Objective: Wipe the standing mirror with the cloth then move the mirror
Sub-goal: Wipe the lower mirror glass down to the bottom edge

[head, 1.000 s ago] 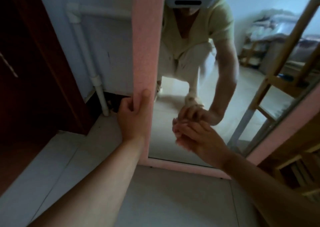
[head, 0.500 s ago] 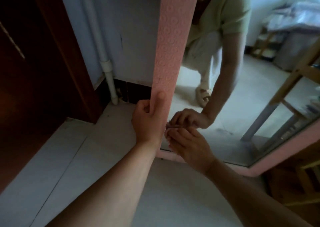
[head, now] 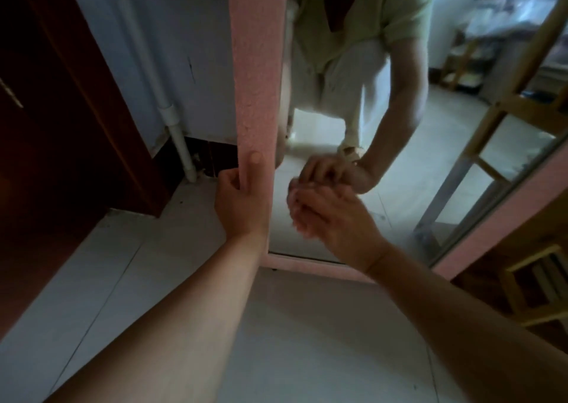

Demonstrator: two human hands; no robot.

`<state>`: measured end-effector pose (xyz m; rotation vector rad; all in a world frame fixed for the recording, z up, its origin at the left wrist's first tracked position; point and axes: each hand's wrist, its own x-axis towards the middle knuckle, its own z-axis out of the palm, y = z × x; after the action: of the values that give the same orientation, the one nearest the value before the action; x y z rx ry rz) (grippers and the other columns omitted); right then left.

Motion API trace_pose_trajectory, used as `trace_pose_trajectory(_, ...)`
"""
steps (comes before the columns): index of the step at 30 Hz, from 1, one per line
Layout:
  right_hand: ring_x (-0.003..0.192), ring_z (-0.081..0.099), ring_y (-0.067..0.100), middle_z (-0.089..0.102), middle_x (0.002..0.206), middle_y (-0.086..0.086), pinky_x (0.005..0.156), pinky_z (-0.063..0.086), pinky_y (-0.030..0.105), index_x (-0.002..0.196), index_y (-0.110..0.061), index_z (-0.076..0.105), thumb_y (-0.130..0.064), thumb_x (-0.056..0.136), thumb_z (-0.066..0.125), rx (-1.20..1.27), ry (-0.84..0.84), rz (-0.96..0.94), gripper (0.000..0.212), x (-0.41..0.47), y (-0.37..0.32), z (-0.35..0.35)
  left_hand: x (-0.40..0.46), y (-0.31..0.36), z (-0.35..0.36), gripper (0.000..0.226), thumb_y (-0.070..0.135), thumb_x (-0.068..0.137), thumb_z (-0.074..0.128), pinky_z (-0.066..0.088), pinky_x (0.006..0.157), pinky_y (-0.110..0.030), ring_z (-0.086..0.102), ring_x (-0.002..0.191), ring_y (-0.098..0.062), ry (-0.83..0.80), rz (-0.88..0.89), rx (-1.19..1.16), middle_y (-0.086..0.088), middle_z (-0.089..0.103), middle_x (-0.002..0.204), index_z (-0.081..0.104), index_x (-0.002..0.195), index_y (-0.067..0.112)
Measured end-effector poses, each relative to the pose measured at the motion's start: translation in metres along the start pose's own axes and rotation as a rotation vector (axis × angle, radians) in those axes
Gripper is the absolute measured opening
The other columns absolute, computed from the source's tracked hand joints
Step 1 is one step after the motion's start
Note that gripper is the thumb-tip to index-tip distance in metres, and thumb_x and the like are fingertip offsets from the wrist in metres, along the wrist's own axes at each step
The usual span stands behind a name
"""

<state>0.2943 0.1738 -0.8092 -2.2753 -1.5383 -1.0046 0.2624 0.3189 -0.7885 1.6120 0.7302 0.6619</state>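
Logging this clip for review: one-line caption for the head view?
Left hand grips the pink mirror frame while the blurred right hand works at the lower glass.

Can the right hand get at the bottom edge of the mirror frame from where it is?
Probably yes. The right hand is low at the glass, just above the bottom edge of the mirror frame, with bare floor below. The left hand grips the frame's left side, out of the way.

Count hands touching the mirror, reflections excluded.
2. Left hand grips the mirror by its left frame edge, thumb on the front. Right hand is against the lower glass, blurred; no cloth is visible in it.
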Motion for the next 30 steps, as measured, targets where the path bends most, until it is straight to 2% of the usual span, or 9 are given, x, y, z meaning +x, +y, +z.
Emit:
trace_pose_trajectory(4, 0.090, 0.057, 0.022, 0.070, 0.100, 0.007, 0.081, 0.041, 0.039, 0.094, -0.007, 0.070, -0.010, 0.093, 0.061, -0.054, 0.266, 0.220, 0.009, 0.016, 0.037, -0.049, -0.003, 0.001, 0.004, 0.039, 0.049, 0.091, 0.046, 0.028, 0.062, -0.021, 0.051, 0.084, -0.016, 0.023, 0.006, 0.005, -0.003, 0.057, 0.090, 0.053, 0.091, 0.011)
trace_pose_trajectory(7, 0.103, 0.056, 0.029, 0.063, 0.109, 0.010, 0.087, 0.044, 0.051, 0.101, -0.012, 0.065, -0.018, 0.096, 0.049, -0.030, -0.052, 0.245, 0.018, -0.035, 0.032, -0.032, -0.002, 0.002, 0.003, 0.041, 0.049, 0.093, 0.043, 0.027, 0.062, -0.019, 0.049, 0.086, -0.014, 0.025, 0.011, 0.048, -0.004, 0.056, 0.092, 0.054, 0.094, 0.010)
trace_pose_trajectory(10, 0.106, 0.062, 0.024, 0.068, 0.114, 0.010, 0.075, 0.052, 0.040, 0.108, -0.005, 0.067, -0.013, 0.092, 0.059, -0.038, -0.209, 0.047, 0.020, -0.079, 0.025, -0.019, -0.001, 0.002, 0.003, 0.043, 0.054, 0.092, 0.040, 0.030, 0.071, -0.021, 0.048, 0.088, -0.013, 0.026, -0.022, 0.085, -0.002, 0.055, 0.095, 0.054, 0.095, 0.013)
trace_pose_trajectory(15, 0.078, 0.064, 0.018, 0.069, 0.089, 0.014, 0.071, 0.054, 0.033, 0.096, 0.002, 0.064, -0.004, 0.095, 0.053, 0.332, 0.197, 0.386, 0.012, -0.026, 0.050, -0.070, -0.003, 0.002, 0.007, 0.037, 0.055, 0.092, 0.041, 0.032, 0.075, -0.021, 0.051, 0.094, -0.013, 0.049, -0.067, 0.078, -0.002, 0.056, 0.099, 0.051, 0.094, 0.019)
trace_pose_trajectory(17, 0.090, 0.062, 0.024, 0.066, 0.100, 0.009, 0.081, 0.050, 0.040, 0.106, -0.005, 0.063, -0.016, 0.099, 0.050, 0.267, 0.150, 0.474, 0.019, -0.032, 0.050, -0.068, -0.002, 0.000, 0.007, 0.037, 0.055, 0.092, 0.041, 0.034, 0.075, -0.023, 0.052, 0.095, -0.013, 0.051, -0.061, 0.080, -0.002, 0.057, 0.099, 0.052, 0.093, 0.019)
trace_pose_trajectory(20, 0.099, 0.054, 0.025, 0.067, 0.105, 0.013, 0.079, 0.047, 0.041, 0.112, -0.006, 0.058, -0.021, 0.104, 0.040, 0.089, -0.039, 0.299, 0.025, -0.076, 0.029, -0.042, 0.002, -0.002, 0.006, 0.043, 0.059, 0.089, 0.042, 0.045, 0.086, -0.031, 0.058, 0.099, -0.019, 0.052, -0.052, 0.075, -0.002, 0.059, 0.096, 0.054, 0.091, 0.018)
trace_pose_trajectory(23, 0.089, 0.053, 0.021, 0.071, 0.094, 0.009, 0.072, 0.043, 0.035, 0.099, -0.006, 0.067, -0.019, 0.105, 0.037, -0.036, -0.018, 0.151, 0.034, -0.081, 0.035, -0.046, 0.006, -0.008, 0.007, 0.045, 0.063, 0.086, 0.042, 0.047, 0.093, -0.040, 0.060, 0.102, -0.023, 0.065, -0.056, 0.085, -0.002, 0.061, 0.097, 0.055, 0.090, 0.020)
trace_pose_trajectory(27, 0.083, 0.065, 0.025, 0.071, 0.090, 0.005, 0.077, 0.047, 0.042, 0.096, -0.008, 0.068, -0.018, 0.096, 0.053, 0.282, 0.184, 0.632, 0.018, -0.062, 0.053, -0.067, 0.006, -0.009, 0.008, 0.051, 0.066, 0.083, 0.042, 0.048, 0.093, -0.040, 0.061, 0.101, -0.024, 0.084, -0.060, 0.069, -0.010, 0.066, 0.104, 0.057, 0.092, 0.018)
trace_pose_trajectory(30, 0.079, 0.063, 0.028, 0.067, 0.088, 0.004, 0.070, 0.047, 0.051, 0.093, -0.014, 0.064, -0.030, 0.102, 0.046, 0.437, 0.077, 0.616, 0.026, -0.078, 0.049, -0.058, 0.007, -0.009, 0.006, 0.054, 0.068, 0.081, 0.039, 0.048, 0.092, -0.043, 0.062, 0.102, -0.028, 0.076, -0.050, 0.087, -0.013, 0.066, 0.106, 0.056, 0.091, 0.019)
